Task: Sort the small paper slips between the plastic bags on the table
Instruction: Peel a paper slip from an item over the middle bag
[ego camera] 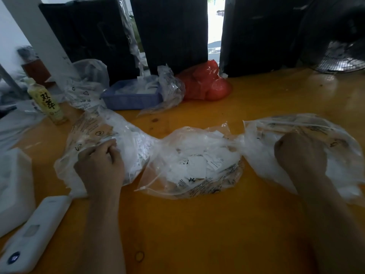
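Three clear plastic bags lie in a row on the yellow table. The left bag holds white paper slips; my left hand rests on it with fingers curled, pinching at slips near its mouth. The middle bag lies open with a heap of small printed paper slips. My right hand is curled inside the mouth of the right bag; what its fingers hold is hidden.
A blue tray with white items, more clear bags and a red bag stand at the back. A drink bottle stands at the left. A white device and white box lie front left. A rubber band lies near me.
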`<state>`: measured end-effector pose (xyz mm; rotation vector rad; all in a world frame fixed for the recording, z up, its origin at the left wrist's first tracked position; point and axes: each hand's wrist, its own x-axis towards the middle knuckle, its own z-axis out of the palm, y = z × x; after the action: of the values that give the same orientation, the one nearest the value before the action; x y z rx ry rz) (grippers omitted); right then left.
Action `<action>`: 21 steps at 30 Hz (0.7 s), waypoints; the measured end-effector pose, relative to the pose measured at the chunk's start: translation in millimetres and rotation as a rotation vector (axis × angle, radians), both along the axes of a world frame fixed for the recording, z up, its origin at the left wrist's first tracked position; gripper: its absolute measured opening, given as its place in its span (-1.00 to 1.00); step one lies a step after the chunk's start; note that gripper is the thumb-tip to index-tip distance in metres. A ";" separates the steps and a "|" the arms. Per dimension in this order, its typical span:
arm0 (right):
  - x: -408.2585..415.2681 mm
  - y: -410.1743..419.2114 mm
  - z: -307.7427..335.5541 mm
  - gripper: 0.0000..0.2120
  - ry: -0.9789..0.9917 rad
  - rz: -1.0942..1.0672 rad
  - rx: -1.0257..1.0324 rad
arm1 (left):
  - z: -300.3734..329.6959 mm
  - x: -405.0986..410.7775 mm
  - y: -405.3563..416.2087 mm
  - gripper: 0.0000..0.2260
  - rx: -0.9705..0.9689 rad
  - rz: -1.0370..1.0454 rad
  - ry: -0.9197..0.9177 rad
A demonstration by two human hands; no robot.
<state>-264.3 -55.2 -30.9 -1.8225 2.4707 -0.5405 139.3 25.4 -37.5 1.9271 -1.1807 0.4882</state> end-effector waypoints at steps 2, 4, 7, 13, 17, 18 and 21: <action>0.9 -0.2 1.3 -0.61 -0.010 0.008 -0.117 | 1.4 -1.4 1.0 -0.73 -0.070 0.015 -0.011; 6.8 0.0 2.8 -0.72 -0.059 0.069 -0.269 | 4.1 -5.2 2.7 -0.71 -0.161 0.064 0.011; 25.0 4.9 1.8 -0.88 -0.326 0.186 -0.482 | 6.7 -20.4 3.7 -0.77 -0.358 0.043 -0.075; 62.4 18.1 -6.5 -0.92 -0.885 0.393 -0.358 | -0.5 -95.9 -0.4 -0.75 -0.257 -0.531 0.192; 82.9 32.3 -13.0 -0.93 -1.079 0.630 -0.198 | -17.4 -124.5 -0.9 -0.66 0.100 -0.795 0.612; 87.1 34.3 -14.5 -0.92 -1.075 0.666 -0.172 | -19.0 -126.6 -2.5 -0.59 0.181 -0.858 0.762; 95.5 38.9 -18.6 -0.91 -1.022 0.727 -0.137 | -24.5 -128.3 -5.2 -0.68 0.294 -0.916 1.026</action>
<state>-168.8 -16.3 -49.5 -1.6610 1.0684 -1.1735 11.0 20.2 -62.0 1.2796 -1.2396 -1.0739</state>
